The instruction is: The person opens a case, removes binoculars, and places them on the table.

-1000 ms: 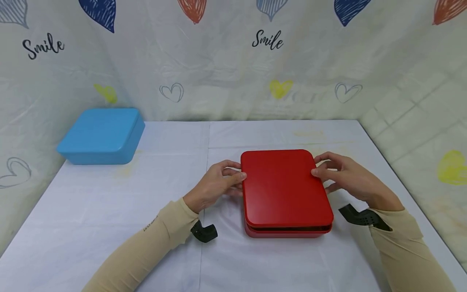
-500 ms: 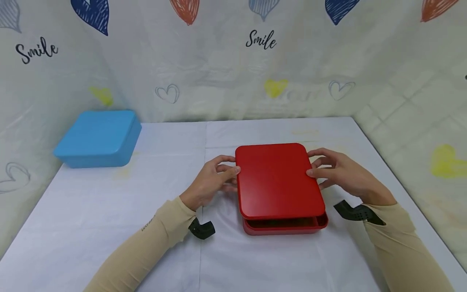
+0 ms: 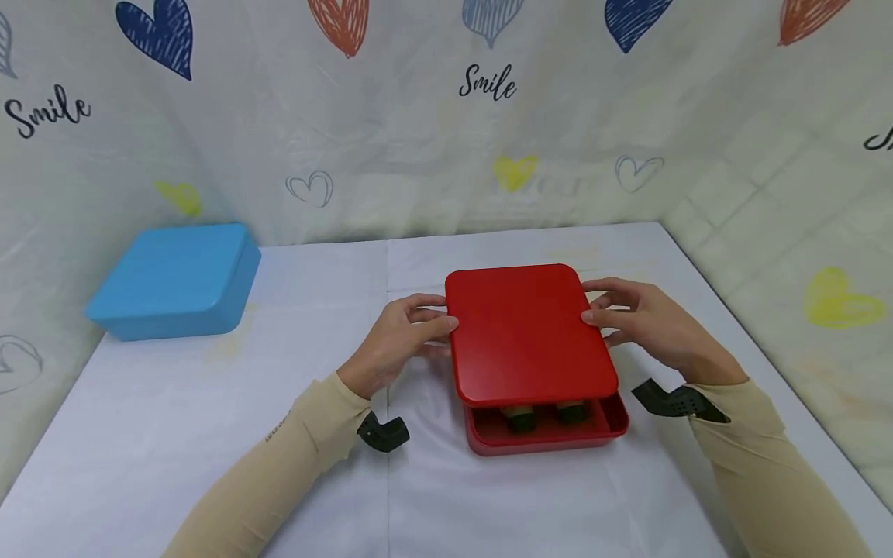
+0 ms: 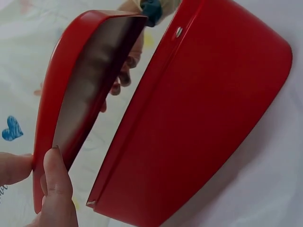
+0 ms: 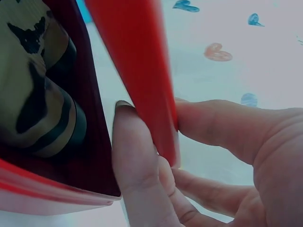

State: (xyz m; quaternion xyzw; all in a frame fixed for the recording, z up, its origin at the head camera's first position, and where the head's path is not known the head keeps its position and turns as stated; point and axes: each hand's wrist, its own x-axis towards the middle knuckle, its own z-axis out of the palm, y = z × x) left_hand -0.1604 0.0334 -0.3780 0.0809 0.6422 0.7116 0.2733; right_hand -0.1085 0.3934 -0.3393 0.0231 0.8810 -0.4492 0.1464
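A red lid is raised off a red box on the table, with its near end shifted back. My left hand pinches the lid's left edge between thumb and fingers. On the opposite edge, my right hand pinches it the same way. The left wrist view shows a gap between the lid and the box wall. Inside the box lie cylindrical objects with dark green ends, mostly covered by the lid in the head view. Dark patterns mark these cylinders in the right wrist view.
A blue closed box stands at the table's back left. White cloth covers the table. Behind it hangs a pale sheet printed with hearts and "Smile".
Both hands have lifted the red lid up and away, so the box's near end has opened and the cylinders inside have come into view. The head view has turned slightly.
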